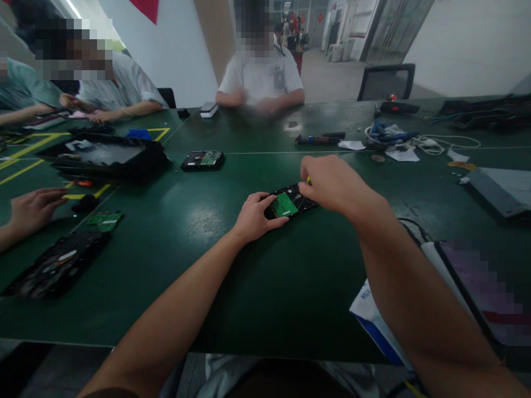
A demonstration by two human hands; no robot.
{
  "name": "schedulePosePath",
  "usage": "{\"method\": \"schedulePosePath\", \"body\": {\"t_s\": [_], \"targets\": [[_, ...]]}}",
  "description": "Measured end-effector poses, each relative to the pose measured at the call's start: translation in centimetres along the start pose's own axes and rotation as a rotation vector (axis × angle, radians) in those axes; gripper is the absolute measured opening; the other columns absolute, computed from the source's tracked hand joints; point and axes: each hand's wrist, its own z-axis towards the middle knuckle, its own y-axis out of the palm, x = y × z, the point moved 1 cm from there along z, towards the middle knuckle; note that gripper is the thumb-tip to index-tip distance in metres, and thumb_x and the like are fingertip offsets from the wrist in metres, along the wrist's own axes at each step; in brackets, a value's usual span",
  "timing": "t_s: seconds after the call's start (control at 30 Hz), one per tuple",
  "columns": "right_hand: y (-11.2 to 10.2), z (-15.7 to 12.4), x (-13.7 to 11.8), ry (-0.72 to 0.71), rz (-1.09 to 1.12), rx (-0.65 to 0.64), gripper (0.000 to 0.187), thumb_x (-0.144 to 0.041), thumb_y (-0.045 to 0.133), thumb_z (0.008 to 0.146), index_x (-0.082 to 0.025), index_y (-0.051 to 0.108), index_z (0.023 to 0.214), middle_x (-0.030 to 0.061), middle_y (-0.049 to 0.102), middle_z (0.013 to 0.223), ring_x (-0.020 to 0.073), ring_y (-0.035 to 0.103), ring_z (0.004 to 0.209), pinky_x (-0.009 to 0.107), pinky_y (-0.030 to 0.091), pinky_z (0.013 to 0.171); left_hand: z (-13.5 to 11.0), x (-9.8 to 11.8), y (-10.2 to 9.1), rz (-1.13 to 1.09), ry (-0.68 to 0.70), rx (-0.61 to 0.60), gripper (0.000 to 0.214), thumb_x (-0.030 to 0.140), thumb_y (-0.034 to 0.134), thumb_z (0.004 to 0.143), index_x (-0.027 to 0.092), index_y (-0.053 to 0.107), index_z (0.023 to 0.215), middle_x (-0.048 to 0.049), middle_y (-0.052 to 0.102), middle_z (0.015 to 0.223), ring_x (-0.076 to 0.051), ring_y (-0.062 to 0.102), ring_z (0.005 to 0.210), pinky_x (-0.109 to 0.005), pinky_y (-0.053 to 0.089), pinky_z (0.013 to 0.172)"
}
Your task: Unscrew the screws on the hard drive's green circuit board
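A hard drive (285,204) lies on the green table with its green circuit board facing up. My left hand (255,216) grips its left end, thumb along the near edge and fingers over the far edge. Above the drive's right end, my right hand (332,182) is closed in a pinch around a screwdriver (309,179). Only a small yellow part of that tool shows; the fingers hide its tip and most of its length. Another hard drive (203,160) rests farther back, left of centre, touched by neither hand.
A black tray (108,155), a loose green circuit board (103,221) and a black casing (60,265) lie left, near a co-worker's hand (33,213). Cables (427,145) and a grey metal box (501,188) sit right. A person (261,83) sits opposite.
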Motion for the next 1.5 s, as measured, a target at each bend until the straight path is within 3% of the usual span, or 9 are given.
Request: {"method": "schedulePosePath", "body": {"t_s": [0.47,0.77,0.93,1.1,1.23,1.37,1.5], "targets": [[0.3,0.1,0.2,0.08,0.025,0.027,0.027,-0.032,0.069,0.09,-0.015,0.073,0.111,0.0174,0.077,0.093,0.0346,0.072,0.093,0.043,0.054,0.077,0.1,-0.3,0.2,-0.015,0.004,0.005,0.073,0.064,0.078,0.083,0.022,0.065,0.142,-0.0151,0.06,0.143,-0.037,0.054,0.134,-0.054,0.047,0.114],[0.3,0.3,-0.7,0.09,0.078,0.052,0.036,-0.028,0.073,0.088,-0.009,0.068,0.118,0.0227,0.076,0.101,0.0376,0.072,0.095,0.045,0.054,0.079,0.0,-0.1,0.1,-0.001,0.0,0.008,0.073,0.064,0.078,0.083,0.021,0.065,0.142,-0.0151,0.061,0.142,-0.036,0.055,0.133,-0.053,0.046,0.115],[0.4,0.2,-0.2,-0.018,0.182,0.051,0.034,-0.024,0.076,0.085,-0.014,0.068,0.116,0.0166,0.077,0.106,0.0325,0.071,0.099,0.04,0.052,0.083,0.0,-0.1,0.1,-0.002,0.004,0.014,0.074,0.063,0.078,0.083,0.02,0.065,0.142,-0.0159,0.061,0.141,-0.036,0.055,0.133,-0.052,0.046,0.115],[0.5,0.1,0.3,-0.111,0.225,0.001,0.024,-0.034,0.067,0.094,-0.019,0.07,0.112,0.0114,0.076,0.105,0.0273,0.068,0.094,0.038,0.049,0.082,0.0,0.0,0.0,-0.004,0.006,0.011,0.073,0.063,0.078,0.083,0.021,0.066,0.141,-0.0154,0.061,0.142,-0.036,0.055,0.134,-0.053,0.046,0.115],[0.4,0.4,0.7,-0.058,0.194,0.049,0.039,-0.051,0.051,0.103,-0.018,0.073,0.102,0.0146,0.075,0.103,0.0298,0.066,0.098,0.041,0.047,0.085,0.0,0.0,0.1,-0.008,0.004,0.011,0.073,0.063,0.078,0.084,0.021,0.065,0.142,-0.0157,0.061,0.142,-0.037,0.054,0.134,-0.053,0.046,0.115],[0.1,0.5,1.3,-0.087,0.263,0.078,0.023,-0.036,0.061,0.098,-0.02,0.073,0.109,0.0106,0.076,0.112,0.0271,0.066,0.102,0.039,0.047,0.091,0.0,-0.1,0.1,-0.024,0.001,0.019,0.072,0.063,0.079,0.083,0.022,0.066,0.141,-0.0148,0.061,0.142,-0.036,0.054,0.134,-0.052,0.046,0.116],[-0.4,0.4,1.3,-0.056,0.342,0.065,0.024,-0.03,0.061,0.096,-0.019,0.073,0.114,0.0107,0.076,0.113,0.0255,0.067,0.096,0.037,0.048,0.086,0.0,-0.2,0.1,-0.021,0.005,0.01,0.074,0.064,0.078,0.083,0.021,0.065,0.142,-0.0152,0.06,0.143,-0.036,0.054,0.134,-0.052,0.046,0.116]]}}
